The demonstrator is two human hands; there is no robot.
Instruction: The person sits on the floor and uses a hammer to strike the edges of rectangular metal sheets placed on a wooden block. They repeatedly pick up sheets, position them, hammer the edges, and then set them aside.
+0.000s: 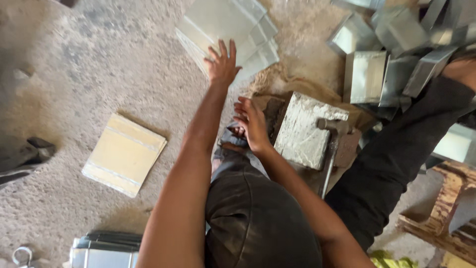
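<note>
My left hand (222, 63) is stretched forward with fingers spread, lying on the near edge of a stack of flat metal sheets (228, 30) on the ground. It holds nothing. My right hand (253, 124) hovers with loosely spread fingers over my foot, just left of a worn square metal block (305, 131). A hammer (333, 144) lies against the block's right side, head up on it, handle pointing toward me.
A pile of folded metal boxes (391, 54) sits at the top right. A yellowish flat sheet (124, 154) lies on the gritty floor at left. More folded metal (104, 248) is at the bottom left, a wooden piece (446, 213) at right.
</note>
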